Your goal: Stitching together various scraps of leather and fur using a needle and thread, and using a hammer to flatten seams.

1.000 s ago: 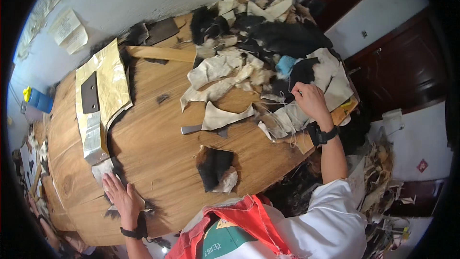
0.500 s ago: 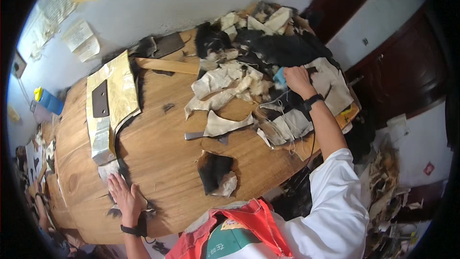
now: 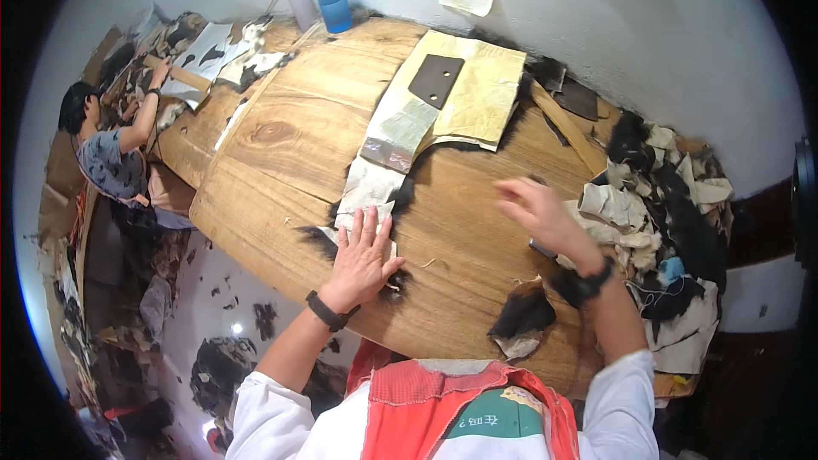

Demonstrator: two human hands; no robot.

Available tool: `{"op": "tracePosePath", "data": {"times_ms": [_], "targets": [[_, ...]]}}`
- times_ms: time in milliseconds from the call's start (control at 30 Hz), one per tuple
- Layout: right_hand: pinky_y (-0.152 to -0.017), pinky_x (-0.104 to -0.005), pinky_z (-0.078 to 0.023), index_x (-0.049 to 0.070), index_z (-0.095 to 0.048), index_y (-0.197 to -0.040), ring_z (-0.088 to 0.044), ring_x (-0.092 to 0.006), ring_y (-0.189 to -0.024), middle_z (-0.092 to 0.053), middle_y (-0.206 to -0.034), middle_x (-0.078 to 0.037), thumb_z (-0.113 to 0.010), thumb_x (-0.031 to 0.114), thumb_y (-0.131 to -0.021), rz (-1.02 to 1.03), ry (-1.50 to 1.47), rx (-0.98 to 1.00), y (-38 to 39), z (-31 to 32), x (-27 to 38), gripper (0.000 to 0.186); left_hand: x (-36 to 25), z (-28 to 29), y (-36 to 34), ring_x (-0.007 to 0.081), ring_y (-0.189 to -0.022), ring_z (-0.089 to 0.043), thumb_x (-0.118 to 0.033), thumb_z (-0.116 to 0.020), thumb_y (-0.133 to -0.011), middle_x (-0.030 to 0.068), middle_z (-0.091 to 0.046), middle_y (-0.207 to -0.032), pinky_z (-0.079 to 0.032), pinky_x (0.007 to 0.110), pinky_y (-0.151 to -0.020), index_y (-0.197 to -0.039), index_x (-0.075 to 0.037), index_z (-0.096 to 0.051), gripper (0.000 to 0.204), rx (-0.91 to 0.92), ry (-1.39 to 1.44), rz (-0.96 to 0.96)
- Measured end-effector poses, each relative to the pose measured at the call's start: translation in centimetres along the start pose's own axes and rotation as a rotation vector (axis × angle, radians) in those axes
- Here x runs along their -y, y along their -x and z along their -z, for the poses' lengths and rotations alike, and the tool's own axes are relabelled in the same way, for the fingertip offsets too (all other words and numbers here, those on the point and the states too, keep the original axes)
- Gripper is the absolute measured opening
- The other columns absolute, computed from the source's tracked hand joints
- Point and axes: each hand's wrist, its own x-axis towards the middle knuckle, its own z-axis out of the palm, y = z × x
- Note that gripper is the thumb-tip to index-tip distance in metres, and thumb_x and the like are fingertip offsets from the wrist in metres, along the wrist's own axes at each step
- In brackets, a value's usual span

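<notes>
My left hand lies flat with fingers spread, pressing on a pale-backed strip of fur hide near the table's front edge. Dark fur sticks out along the strip's sides. Its upper end meets a shiny silver-grey piece beside a yellowish sheet. A dark brown plate with holes rests on these. My right hand hovers over the table to the right, fingers bent and blurred; whether it holds something cannot be made out. Just below it a metal blade partly shows. A black-and-white fur scrap lies nearer me.
Heaped hide and fur scraps cover the table's right end, with a light-blue crumpled thing and white string among them. A wooden strip lies behind. Bottles stand at the back. Another person works at far left.
My view has swung to the left. My right hand has left the scrap pile beside the light-blue thing and come back over the bare wood. My left hand stays flat on the hide strip.
</notes>
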Motion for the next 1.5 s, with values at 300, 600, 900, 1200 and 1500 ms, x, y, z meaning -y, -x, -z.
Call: {"op": "tracePosePath", "data": {"times_ms": [300,600,900,1200,1500], "targets": [[-0.055,-0.0180,-0.042,-0.002,-0.055,-0.126,-0.065,-0.0096,-0.078,-0.063,-0.101,-0.003,-0.050,0.010,-0.094,-0.433,-1.082,0.068,-12.0,-12.6,0.4,0.034,3.2,-0.1,2.7,0.0351,-0.140,-0.036,-0.032,-0.051,-0.100,0.0222,-0.042,-0.147,-0.026,0.054,-0.113,-0.146,-0.002,-0.036,0.058,-0.344,0.268,-0.013],[-0.084,-0.0413,-0.051,0.002,-0.054,-0.130,-0.062,-0.0326,-0.097,-0.063,-0.116,-0.019,-0.056,0.004,-0.083,0.454,0.319,0.195,0.2,-14.1,6.5,0.048,5.3,-0.4,2.6,0.0075,-0.088,-0.058,-0.034,-0.053,-0.102,0.0096,-0.062,-0.107,-0.049,0.021,-0.070,-0.139,0.003,-0.038,0.055,-0.325,1.720,0.469],[-0.083,-0.0432,-0.048,-0.004,-0.049,-0.130,-0.059,-0.0345,-0.095,-0.061,-0.102,-0.019,-0.055,0.005,-0.085,-0.260,0.851,-0.036,9.8,-3.3,-1.9,0.046,6.2,-2.1,1.0,0.0091,-0.064,-0.055,-0.002,-0.068,-0.082,0.0007,-0.058,-0.071,-0.047,0.026,-0.059,-0.096,-0.001,-0.056,0.019,-0.549,1.174,0.504],[-0.075,-0.0462,-0.048,-0.001,-0.055,-0.117,-0.060,-0.0347,-0.086,-0.060,-0.091,-0.016,-0.057,0.002,-0.080,-0.301,0.903,-0.035,10.3,-3.0,-4.5,0.038,6.3,-1.1,1.1,0.0231,-0.061,-0.062,-0.003,-0.066,-0.081,0.0124,-0.063,-0.068,-0.049,0.034,-0.059,-0.090,-0.001,-0.058,0.012,-0.504,0.756,0.393],[-0.078,-0.0480,-0.046,0.004,-0.062,-0.103,-0.056,-0.0374,-0.089,-0.055,-0.093,-0.015,-0.062,0.001,-0.073,-0.007,0.785,-0.343,6.6,0.5,0.8,0.030,6.7,-0.3,1.9,0.0323,-0.067,-0.065,-0.011,-0.069,-0.082,0.0137,-0.065,-0.071,-0.049,0.041,-0.061,-0.094,-0.005,-0.059,0.016,-0.407,0.721,0.350]]}}
